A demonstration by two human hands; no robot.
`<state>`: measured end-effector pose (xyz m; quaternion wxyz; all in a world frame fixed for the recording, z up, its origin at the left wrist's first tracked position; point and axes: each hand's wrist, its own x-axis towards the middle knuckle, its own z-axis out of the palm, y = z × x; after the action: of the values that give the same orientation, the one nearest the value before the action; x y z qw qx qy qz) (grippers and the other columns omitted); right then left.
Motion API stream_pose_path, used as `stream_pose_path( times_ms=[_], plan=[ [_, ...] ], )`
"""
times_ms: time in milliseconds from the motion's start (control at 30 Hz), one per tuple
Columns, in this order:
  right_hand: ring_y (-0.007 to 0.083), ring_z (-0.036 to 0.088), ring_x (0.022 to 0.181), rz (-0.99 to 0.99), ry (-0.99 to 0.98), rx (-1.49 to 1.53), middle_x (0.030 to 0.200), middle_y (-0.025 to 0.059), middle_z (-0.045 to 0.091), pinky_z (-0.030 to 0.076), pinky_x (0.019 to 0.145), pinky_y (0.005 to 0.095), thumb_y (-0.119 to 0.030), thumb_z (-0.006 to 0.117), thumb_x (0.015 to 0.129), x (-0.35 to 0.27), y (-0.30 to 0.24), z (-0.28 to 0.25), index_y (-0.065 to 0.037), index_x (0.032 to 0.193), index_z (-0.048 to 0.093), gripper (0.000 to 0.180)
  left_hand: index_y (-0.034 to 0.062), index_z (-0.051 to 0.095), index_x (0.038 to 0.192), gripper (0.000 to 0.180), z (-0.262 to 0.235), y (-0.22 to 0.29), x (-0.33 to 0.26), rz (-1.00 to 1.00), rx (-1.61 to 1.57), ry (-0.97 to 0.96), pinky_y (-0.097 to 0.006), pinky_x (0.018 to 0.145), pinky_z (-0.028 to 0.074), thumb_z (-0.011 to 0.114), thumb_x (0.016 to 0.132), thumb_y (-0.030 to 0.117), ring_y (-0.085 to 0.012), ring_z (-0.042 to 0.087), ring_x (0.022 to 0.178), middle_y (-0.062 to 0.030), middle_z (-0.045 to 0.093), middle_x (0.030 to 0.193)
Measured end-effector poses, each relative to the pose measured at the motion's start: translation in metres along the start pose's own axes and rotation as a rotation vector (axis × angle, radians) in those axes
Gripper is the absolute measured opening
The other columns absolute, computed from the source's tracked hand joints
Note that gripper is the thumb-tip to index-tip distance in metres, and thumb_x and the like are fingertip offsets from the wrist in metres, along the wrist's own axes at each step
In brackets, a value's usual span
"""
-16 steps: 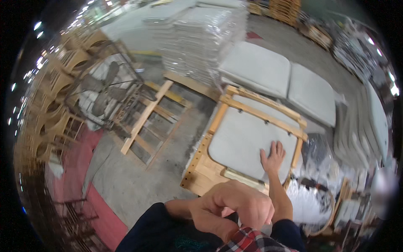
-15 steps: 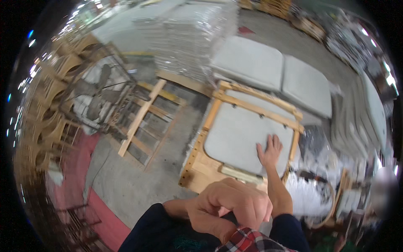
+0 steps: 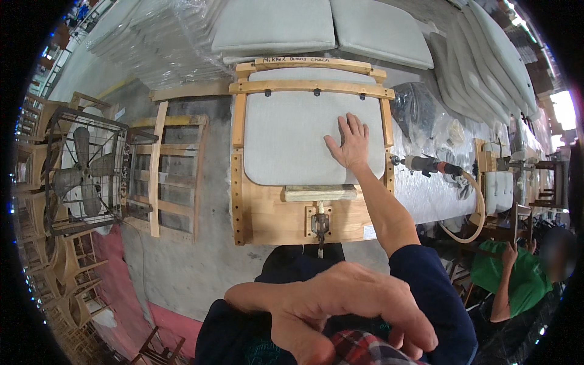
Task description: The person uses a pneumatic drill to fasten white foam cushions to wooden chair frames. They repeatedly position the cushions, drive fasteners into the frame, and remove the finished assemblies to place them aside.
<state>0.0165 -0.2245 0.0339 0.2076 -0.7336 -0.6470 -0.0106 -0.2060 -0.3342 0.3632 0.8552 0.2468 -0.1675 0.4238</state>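
A light grey seat cushion (image 3: 292, 137) lies flat in a wooden jig (image 3: 267, 222) in front of me. My right hand (image 3: 354, 146) rests on the cushion's right half, palm down, fingers spread and empty. Along the cushion's near edge sits a covered bar (image 3: 320, 193), with a metal toggle clamp (image 3: 320, 224) behind it on my side. Close to the camera, my left hand (image 3: 359, 298) is bent, with its fingers curled over red plaid cloth (image 3: 364, 348) at my chest. Its fingertips are partly hidden, so what they grip cannot be made out.
An air-powered driver (image 3: 429, 164) with a hose lies right of the jig. More grey cushions (image 3: 274, 27) lie beyond it, others stacked at the far right. Left stand a wooden pallet (image 3: 176, 176) and a caged fan (image 3: 88, 167). A person in green (image 3: 517, 267) sits at lower right.
My view has turned and come closer, so the jig now appears straight ahead. My right hand stays spread on the cushion; my left fingers have shifted right over the plaid cloth.
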Motion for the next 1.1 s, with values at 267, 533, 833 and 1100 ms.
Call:
stream_pose_path(
  times_ms=[267,533,833,1100],
  plan=[
    [0.0357,0.037,0.145,-0.007,0.016,-0.004,0.154,0.0198,0.045,0.024,0.120,0.0585,-0.057,0.065,0.090,0.005,0.000,0.001,-0.008,0.144,0.054,0.074,-0.0178,0.064,0.118,0.097,-0.007,-0.002,0.000,0.093,-0.047,-0.074,-0.036,0.076,0.058,0.055,0.091,0.075,-0.0289,0.073,0.088,-0.0255,0.072,0.101],
    [0.0365,0.036,0.145,-0.014,0.035,0.050,0.154,0.0197,0.044,0.024,0.120,0.0605,-0.058,0.065,0.089,0.002,0.006,0.002,-0.009,0.144,0.053,0.075,0.0025,0.064,0.129,0.073,-0.119,0.030,-0.015,-0.306,1.198,0.253,-0.042,0.102,0.050,0.050,0.099,0.068,-0.0315,0.067,0.117,-0.0163,0.070,0.123],
    [0.0373,0.036,0.145,0.008,0.017,0.050,0.154,0.0197,0.044,0.023,0.121,0.0601,-0.058,0.064,0.089,0.003,0.000,0.000,-0.010,0.144,0.053,0.074,-0.0010,0.053,0.144,0.067,-0.338,0.026,-0.064,-0.322,2.198,0.514,-0.052,0.118,0.031,0.062,0.099,0.048,-0.0424,0.037,0.145,-0.0270,0.042,0.155],
    [0.0373,0.035,0.147,0.034,-0.004,0.038,0.155,0.0202,0.043,0.022,0.122,0.0600,-0.060,0.063,0.089,0.003,0.002,-0.001,-0.009,0.144,0.053,0.076,0.0026,0.055,0.143,0.069,-0.374,0.009,-0.064,-0.296,2.495,0.432,-0.058,0.120,0.024,0.067,0.094,0.049,-0.0388,0.035,0.147,-0.0232,0.043,0.156]
  ],
)
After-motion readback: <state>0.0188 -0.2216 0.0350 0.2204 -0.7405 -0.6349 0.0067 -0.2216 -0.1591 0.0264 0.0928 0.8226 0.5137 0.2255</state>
